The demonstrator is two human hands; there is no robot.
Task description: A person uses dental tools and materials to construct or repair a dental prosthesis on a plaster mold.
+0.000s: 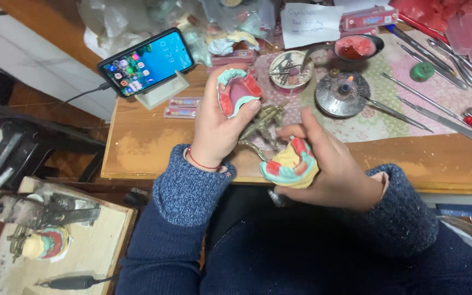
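Observation:
My left hand (214, 128) grips a teal dental cast with red wax rims (237, 92), held upright with its arch facing me. My right hand (331, 166) holds a second cast (290, 164), yellow and teal with red wax, low over the table's front edge. Between the two hands a brass hinged articulator (263, 123) joins the casts; its lower part is hidden by my fingers. Both sleeves are dark blue knit, and a red string circles my left wrist.
A phone (146, 63) on a white stand sits back left. A small lit burner (342, 93), a round dish (290, 68), a red wax bowl (356, 47) and several metal instruments (411, 112) lie on a patterned cloth. Lower left, another articulated model (45, 243) rests on a side board.

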